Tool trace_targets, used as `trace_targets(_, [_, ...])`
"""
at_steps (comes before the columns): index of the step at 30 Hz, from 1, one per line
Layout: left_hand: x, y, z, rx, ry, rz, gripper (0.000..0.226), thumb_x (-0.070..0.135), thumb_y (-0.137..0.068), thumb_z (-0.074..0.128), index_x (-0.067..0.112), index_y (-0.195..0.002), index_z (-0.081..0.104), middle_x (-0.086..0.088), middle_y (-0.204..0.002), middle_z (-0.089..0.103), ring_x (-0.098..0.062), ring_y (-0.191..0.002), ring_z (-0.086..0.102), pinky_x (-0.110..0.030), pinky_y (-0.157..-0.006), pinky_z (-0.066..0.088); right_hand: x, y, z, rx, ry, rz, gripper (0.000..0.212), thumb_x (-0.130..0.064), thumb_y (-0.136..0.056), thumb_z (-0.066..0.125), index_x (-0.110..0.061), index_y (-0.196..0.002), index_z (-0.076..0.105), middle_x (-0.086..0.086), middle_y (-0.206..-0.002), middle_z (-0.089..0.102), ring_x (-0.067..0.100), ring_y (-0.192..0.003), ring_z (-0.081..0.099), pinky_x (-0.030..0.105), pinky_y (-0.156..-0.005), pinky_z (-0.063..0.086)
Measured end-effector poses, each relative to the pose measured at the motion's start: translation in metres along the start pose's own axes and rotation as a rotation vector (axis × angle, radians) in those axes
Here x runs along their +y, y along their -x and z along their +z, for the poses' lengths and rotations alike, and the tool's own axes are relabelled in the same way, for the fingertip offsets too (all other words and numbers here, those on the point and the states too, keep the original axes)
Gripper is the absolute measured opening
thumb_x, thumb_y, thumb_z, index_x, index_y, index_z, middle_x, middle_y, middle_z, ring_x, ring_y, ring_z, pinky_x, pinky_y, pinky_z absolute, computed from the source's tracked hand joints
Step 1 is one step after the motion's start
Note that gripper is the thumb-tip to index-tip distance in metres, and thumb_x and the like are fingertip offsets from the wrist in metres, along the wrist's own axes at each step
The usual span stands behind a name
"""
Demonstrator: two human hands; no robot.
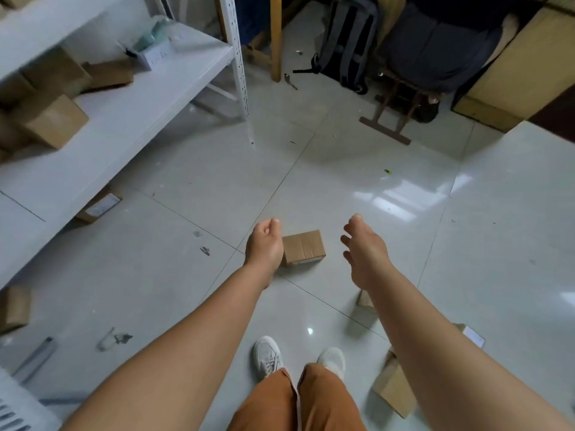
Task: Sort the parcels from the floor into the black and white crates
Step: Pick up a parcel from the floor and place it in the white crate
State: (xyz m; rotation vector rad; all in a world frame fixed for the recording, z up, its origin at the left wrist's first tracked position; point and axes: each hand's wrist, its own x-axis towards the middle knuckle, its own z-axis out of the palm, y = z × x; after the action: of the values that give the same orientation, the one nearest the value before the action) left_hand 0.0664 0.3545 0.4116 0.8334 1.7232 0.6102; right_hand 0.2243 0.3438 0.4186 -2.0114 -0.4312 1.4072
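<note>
A small brown cardboard parcel (304,247) lies on the pale tiled floor between my two outstretched hands. My left hand (264,244) hangs just left of it with fingers loosely curled, holding nothing. To the parcel's right, my right hand (364,247) is spread with relaxed fingers, apart from the parcel. Other brown parcels lie on the floor: one under the shelf (99,208), one at the far left (14,307), one partly hidden behind my right forearm (364,301), and one at the lower right (392,387). A white slatted crate corner (12,413) shows at the bottom left.
A white metal shelving unit (130,119) on the left carries several cardboard boxes. Backpacks (351,42), a wooden stand (389,119) and large cardboard cartons (510,73) line the far wall. My feet in white shoes (267,357) stand below the parcel.
</note>
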Motion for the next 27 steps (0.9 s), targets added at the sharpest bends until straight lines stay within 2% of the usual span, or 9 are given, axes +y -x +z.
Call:
trace_targets(3, [-0.005,-0.030,0.010,0.001,-0.018,-0.035,0.048,0.037,-0.098,0.033,0.000,-0.126,0.046,-0.016,-0.114,0.060,-0.034,-0.101,0.057,-0.036,-0.083,0.045,-0.003,-0.035,0.008,-0.005,-0.037,0.040,0.024,-0.039,-0.094,0.037,-0.021,-0.091,0.054,-0.002,-0.109,0.055,0.021,-0.110,0.054,0.038,-0.101,0.039])
trace_targets(4, [-0.009,-0.041,0.015,0.006,-0.020,-0.044,0.049,0.037,-0.098,0.033,-0.001,-0.127,0.045,-0.018,-0.118,0.059,-0.038,-0.105,0.055,-0.036,-0.081,0.045,-0.004,-0.047,0.010,-0.011,-0.043,0.050,0.025,-0.040,-0.094,0.038,-0.020,-0.094,0.054,-0.003,-0.108,0.056,0.020,-0.108,0.054,0.037,-0.100,0.039])
trace_targets(7, [-0.019,-0.074,0.029,0.022,-0.052,-0.057,0.046,0.037,-0.098,0.033,0.001,-0.121,0.049,-0.008,-0.095,0.061,-0.028,-0.083,0.056,-0.029,-0.066,0.038,0.002,-0.087,0.017,-0.020,-0.020,0.080,0.025,-0.041,-0.093,0.039,-0.021,-0.089,0.055,-0.005,-0.100,0.057,0.021,-0.113,0.054,0.038,-0.098,0.040])
trace_targets(9, [-0.027,-0.098,0.040,0.031,-0.071,-0.078,0.045,0.037,-0.098,0.033,0.004,-0.124,0.048,-0.011,-0.123,0.059,-0.033,-0.112,0.054,-0.038,-0.087,0.045,0.009,-0.116,0.023,-0.029,0.026,0.092,0.027,-0.040,-0.092,0.038,-0.021,-0.083,0.054,0.002,-0.110,0.059,0.025,-0.120,0.052,0.040,-0.100,0.040])
trace_targets(11, [-0.039,-0.124,0.053,0.031,-0.067,-0.116,0.047,0.039,-0.098,0.034,0.008,-0.131,0.046,-0.011,-0.135,0.053,-0.030,-0.124,0.048,-0.037,-0.098,0.040,0.017,-0.146,0.031,-0.044,0.065,0.106,0.028,-0.040,-0.093,0.037,-0.020,-0.084,0.053,0.007,-0.123,0.056,0.026,-0.122,0.050,0.042,-0.102,0.038])
trace_targets(15, [-0.075,-0.181,0.081,0.044,-0.056,-0.172,0.052,0.040,-0.098,0.033,0.003,-0.133,0.042,-0.014,-0.138,0.050,-0.032,-0.126,0.045,-0.040,-0.100,0.039,0.043,-0.212,0.048,-0.076,0.120,0.109,0.029,-0.040,-0.096,0.036,-0.018,-0.105,0.053,0.006,-0.129,0.053,0.023,-0.121,0.050,0.035,-0.096,0.038])
trace_targets(19, [-0.128,-0.234,0.107,0.029,-0.021,-0.254,0.052,0.046,-0.098,0.034,0.019,-0.142,0.038,-0.001,-0.141,0.049,-0.019,-0.127,0.047,-0.030,-0.093,0.033,0.081,-0.281,0.063,-0.093,0.192,0.114,0.045,-0.041,-0.097,0.035,-0.015,-0.131,0.051,0.000,-0.132,0.050,0.021,-0.117,0.049,0.034,-0.089,0.034])
trace_targets(25, [-0.204,-0.305,0.142,-0.038,-0.011,-0.313,0.035,0.042,-0.101,0.030,0.025,-0.129,0.042,0.007,-0.117,0.047,-0.013,-0.106,0.043,-0.025,-0.086,0.027,0.150,-0.372,0.082,-0.099,0.277,0.164,0.048,-0.039,-0.100,0.033,-0.017,-0.141,0.042,0.000,-0.140,0.045,0.021,-0.126,0.043,0.032,-0.091,0.029])
trace_targets(27, [-0.225,-0.327,0.154,-0.062,-0.005,-0.318,0.042,0.042,-0.102,0.029,0.024,-0.139,0.037,0.005,-0.131,0.045,-0.011,-0.113,0.040,-0.024,-0.088,0.024,0.170,-0.398,0.088,-0.101,0.323,0.162,0.047,-0.037,-0.101,0.031,-0.017,-0.143,0.040,0.002,-0.144,0.042,0.020,-0.125,0.041,0.034,-0.095,0.030])
